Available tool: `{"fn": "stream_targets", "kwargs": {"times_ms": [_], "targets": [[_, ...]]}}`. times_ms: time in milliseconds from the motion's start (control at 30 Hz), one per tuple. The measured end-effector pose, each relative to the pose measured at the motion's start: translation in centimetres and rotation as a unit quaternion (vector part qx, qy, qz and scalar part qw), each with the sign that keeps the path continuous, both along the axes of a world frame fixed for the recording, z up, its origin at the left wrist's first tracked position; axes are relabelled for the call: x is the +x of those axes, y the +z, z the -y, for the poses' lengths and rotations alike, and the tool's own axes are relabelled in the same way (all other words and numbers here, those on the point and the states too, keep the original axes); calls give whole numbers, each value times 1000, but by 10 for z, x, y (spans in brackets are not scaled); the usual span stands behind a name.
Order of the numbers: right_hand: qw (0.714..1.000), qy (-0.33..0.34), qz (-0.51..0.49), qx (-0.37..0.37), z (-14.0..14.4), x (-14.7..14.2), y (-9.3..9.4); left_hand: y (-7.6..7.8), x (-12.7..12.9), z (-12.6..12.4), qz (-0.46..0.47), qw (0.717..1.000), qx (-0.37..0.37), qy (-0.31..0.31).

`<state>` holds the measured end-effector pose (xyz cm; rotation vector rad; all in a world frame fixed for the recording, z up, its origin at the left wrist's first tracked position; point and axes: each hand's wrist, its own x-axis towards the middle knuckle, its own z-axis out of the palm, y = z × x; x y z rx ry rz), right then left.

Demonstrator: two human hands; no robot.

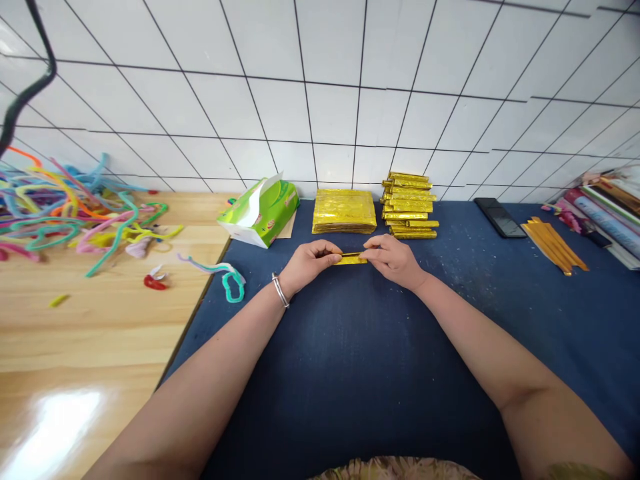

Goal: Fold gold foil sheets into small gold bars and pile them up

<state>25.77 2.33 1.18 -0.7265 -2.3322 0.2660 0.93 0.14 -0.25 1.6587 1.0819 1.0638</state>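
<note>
A narrow folded strip of gold foil paper [352, 259] is stretched between my two hands, above the dark blue tabletop [345, 373]. My left hand [311, 267] pinches its left end between thumb and fingers; a silver bangle circles that wrist. At the right end, my right hand [393, 261] pinches the strip the same way. Just beyond my hands lies a flat stack of gold foil sheets [344, 211]. To its right, a pile of folded gold foil rolls [409, 205] is heaped up by the wall.
On the wooden table [125, 333] at left is a tangle of colourful pipe cleaners [65, 207]. A green tissue pack [265, 212] and a bent pipe cleaner [233, 283] lie nearer. Toward the right are a black phone [499, 217], orange-gold strips [554, 244] and stacked books [607, 220].
</note>
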Motion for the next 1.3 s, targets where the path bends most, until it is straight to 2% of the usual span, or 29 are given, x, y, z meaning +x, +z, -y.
{"fn": "stream_targets", "kwargs": {"times_ms": [167,300,567,1033,1300], "targets": [[992,11,68,109,-2,3,0,1,-2,0,-17,1000,-18,-15],[986,19,77,143,-2,2,0,0,-2,0,-39,999,-1,-25],[986,26,41,159,-1,0,-5,-1,-1,1,-54,998,14,-27],[977,28,73,198,0,4,-5,1,0,4,-50,998,9,-34],[984,36,54,165,1,2,-8,4,1,5,-59,998,21,-23]]}}
